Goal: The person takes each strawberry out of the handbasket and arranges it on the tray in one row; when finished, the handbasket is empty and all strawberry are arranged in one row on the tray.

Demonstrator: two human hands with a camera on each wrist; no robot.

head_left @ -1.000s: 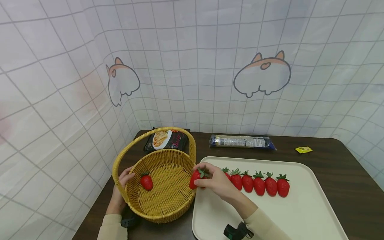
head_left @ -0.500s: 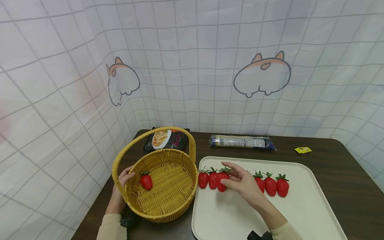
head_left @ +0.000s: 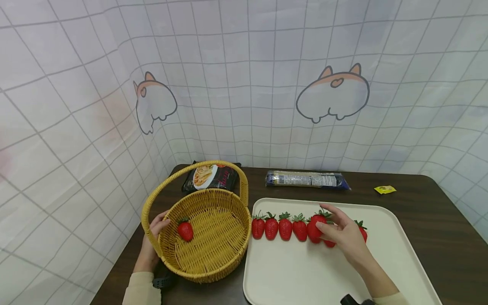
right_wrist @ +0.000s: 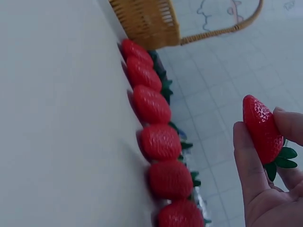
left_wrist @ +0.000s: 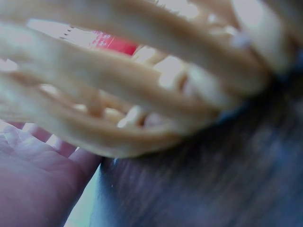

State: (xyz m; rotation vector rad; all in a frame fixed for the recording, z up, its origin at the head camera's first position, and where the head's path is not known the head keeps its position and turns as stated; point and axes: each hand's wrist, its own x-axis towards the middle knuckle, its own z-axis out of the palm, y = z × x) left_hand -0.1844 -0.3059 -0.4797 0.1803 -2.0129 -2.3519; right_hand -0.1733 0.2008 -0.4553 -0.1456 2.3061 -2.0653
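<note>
My right hand (head_left: 346, 235) pinches a red strawberry (head_left: 314, 228) with green leaves between thumb and fingers. In the right wrist view, that strawberry (right_wrist: 263, 130) is apart from the row of other strawberries (right_wrist: 151, 104). The row of strawberries (head_left: 285, 228) lies side by side along the far part of a cream tray (head_left: 289, 271), partly hidden by my right hand. At the left, my left hand (head_left: 152, 237) holds the side of a yellow wicker basket (head_left: 207, 245), fingertips at its rim. One strawberry (head_left: 185, 231) lies inside. The left wrist view shows the basket wall (left_wrist: 118, 85) close up, blurred.
A black food packet (head_left: 213, 178) lies behind the basket, whose tall handle (head_left: 152, 203) arches over it. Behind the tray is a long blue-and-silver packet (head_left: 308, 180). A small yellow sachet (head_left: 385, 189) sits at the back right of the dark table (head_left: 411, 212).
My right hand has moved from beside the basket rightward along the row, a strawberry in its fingers throughout. The left hand and the basket have stayed in place.
</note>
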